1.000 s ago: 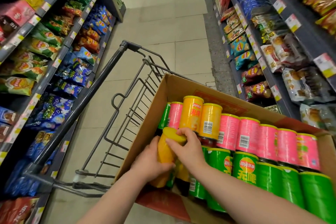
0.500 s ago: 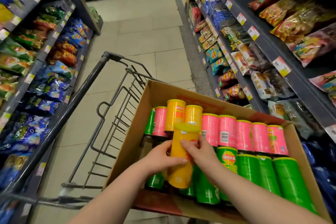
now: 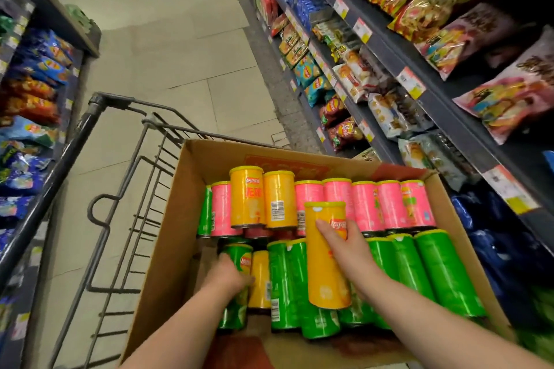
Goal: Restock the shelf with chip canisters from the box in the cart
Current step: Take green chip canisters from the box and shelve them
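A wire cart on the tiled floor carries an open cardboard box packed with chip canisters (green, pink, yellow), and shelves either side hold snack bags.

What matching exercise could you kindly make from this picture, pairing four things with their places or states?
Column A
1. right hand
2. left hand
3. pink canisters
4. green canisters

Column B
a. near row of the box
b. grips a yellow canister above the rest
c. far row of the box
d. reaches low at the box's near left

Pairs: 1-b; 2-d; 3-c; 4-a
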`<state>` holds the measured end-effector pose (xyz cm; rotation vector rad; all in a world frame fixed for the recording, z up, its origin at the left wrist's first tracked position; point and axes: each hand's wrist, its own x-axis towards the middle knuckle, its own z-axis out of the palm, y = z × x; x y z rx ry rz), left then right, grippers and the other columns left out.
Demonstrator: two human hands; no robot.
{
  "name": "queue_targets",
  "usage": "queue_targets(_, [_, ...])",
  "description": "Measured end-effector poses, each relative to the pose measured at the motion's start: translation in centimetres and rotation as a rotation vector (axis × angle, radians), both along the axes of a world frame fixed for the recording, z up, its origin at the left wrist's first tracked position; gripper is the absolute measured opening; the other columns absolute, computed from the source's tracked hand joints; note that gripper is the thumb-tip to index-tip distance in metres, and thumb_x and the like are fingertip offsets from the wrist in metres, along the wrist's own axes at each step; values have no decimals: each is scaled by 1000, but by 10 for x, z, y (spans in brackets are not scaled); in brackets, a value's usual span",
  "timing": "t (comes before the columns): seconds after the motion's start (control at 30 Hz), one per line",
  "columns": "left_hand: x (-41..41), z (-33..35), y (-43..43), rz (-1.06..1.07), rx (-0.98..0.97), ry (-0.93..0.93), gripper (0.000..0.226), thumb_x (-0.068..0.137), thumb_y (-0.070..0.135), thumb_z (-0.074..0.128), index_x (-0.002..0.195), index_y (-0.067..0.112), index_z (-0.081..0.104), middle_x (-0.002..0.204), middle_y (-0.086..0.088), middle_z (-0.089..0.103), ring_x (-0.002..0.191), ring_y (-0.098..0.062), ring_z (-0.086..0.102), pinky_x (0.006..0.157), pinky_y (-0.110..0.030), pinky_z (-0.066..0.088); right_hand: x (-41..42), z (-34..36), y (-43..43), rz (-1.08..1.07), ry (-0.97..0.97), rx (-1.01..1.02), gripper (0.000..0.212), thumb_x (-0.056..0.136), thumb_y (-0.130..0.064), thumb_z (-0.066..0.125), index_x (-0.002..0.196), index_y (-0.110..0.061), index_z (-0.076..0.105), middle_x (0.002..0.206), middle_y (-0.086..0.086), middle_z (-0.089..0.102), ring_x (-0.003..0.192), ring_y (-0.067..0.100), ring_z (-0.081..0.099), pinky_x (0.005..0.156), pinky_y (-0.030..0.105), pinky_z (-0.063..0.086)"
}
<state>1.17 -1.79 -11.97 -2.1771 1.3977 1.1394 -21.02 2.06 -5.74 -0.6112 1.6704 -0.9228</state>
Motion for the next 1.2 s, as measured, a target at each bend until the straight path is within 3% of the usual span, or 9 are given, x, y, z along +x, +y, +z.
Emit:
queue_targets(0.1, [-2,-13,3,73,10,-9,85,77,37,75,141,13,24,136,-12,46,121,-30,51,95,-40,44,-4,-6,1,-13,-24,23,25,86,-41,64,102,-35,46,110,-1,61,103,20,60,95,45,48])
queue_targets(0.23, [-3,-21,9,101,30,-15,96,76,31,77,147,14,14,136,-12,49,123,-30,51,99,-43,43,-5,-12,0,-16,-19,48,35,85,-45,63,112,-33,44,115,1,61,105,21,60,96,47,48])
queue_targets(0.43, [1,-1,5,98,50,-3,93,72,35,78,143,14,21,129,-11,53,113,-28,57,94,-38,49,-4,-12,0,-16,-6,80,41,84,-47,63,117,-31,43,118,2,61,107,24,60,97,47,48])
queue_targets(0.6, [0,31,8,116,12,158,83,71,33,76,139,14,32,119,-10,57,104,-26,59,90,-33,50,2,3,2,-5,9,74,54,84,-52,62,127,-25,44,120,4,60,107,25,59,96,47,49])
queue_targets(0.7, [-7,58,15,114,-10,273,94,53,41,75,136,16,37,113,-7,58,100,-23,60,90,-33,50,8,16,4,-9,3,47,63,82,-55,61,133,-23,43,122,5,60,107,25,60,95,47,49])
queue_targets(0.77, [-9,73,22,102,-73,341,103,42,47,68,136,20,36,114,-5,60,99,-22,62,90,-35,51,12,26,7,-14,20,13,64,84,-54,60,135,-22,41,126,4,58,111,25,58,95,40,47])
queue_targets(0.83, [-10,85,29,103,-159,418,101,47,48,69,139,24,33,110,-2,61,96,-20,62,89,-35,52,15,38,12,-19,52,-13,67,86,-52,58,141,-19,36,131,6,53,117,26,53,94,34,44])
queue_targets(1.0, [-17,114,46,75,-300,584,94,75,34,76,148,28,17,111,1,58,92,-12,59,79,-29,48,20,58,30,-46,70,-82,76,84,-56,59,145,-19,32,139,6,49,122,27,51,103,42,42])
queue_targets(1.2, [-34,145,72,-20,-383,713,95,77,32,74,150,27,13,107,7,54,98,-14,59,92,-36,49,15,80,64,-119,67,-102,84,78,-63,61,146,-24,30,138,5,49,120,27,52,102,48,44])
